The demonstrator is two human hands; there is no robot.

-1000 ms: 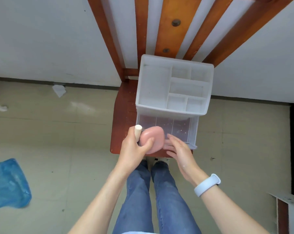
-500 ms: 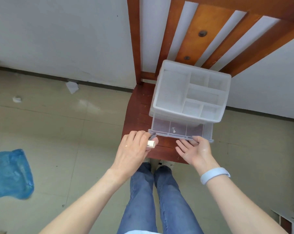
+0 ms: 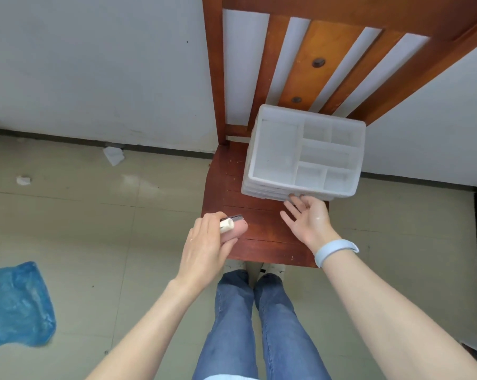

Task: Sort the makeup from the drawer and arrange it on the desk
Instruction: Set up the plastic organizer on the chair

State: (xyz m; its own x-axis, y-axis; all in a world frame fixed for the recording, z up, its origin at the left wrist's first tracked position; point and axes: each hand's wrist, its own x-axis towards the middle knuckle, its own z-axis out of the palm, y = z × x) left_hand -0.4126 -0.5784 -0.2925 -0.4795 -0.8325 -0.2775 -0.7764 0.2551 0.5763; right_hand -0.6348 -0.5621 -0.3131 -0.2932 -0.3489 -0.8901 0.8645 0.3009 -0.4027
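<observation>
A white plastic organiser [image 3: 275, 154] with several empty top compartments stands on a red-brown wooden chair seat [image 3: 231, 193]. Its drawer front is flush with the body. My right hand [image 3: 305, 218] has straight fingers touching the drawer front. My left hand [image 3: 207, 245] hovers over the seat's front left corner and grips a pink compact [image 3: 236, 232], a cream tube [image 3: 226, 225] and a thin dark item [image 3: 236, 216] together.
The chair back [image 3: 322, 56] rises against a white wall. On the tiled floor lie a blue plastic bag [image 3: 15, 305] at the left and two crumpled paper scraps [image 3: 113, 155]. My jeans-clad legs [image 3: 253, 325] stand at the seat's front edge.
The drawer went from pulled out to pushed in under my right hand. My left hand carried the pink compact and tube away from the drawer toward the left.
</observation>
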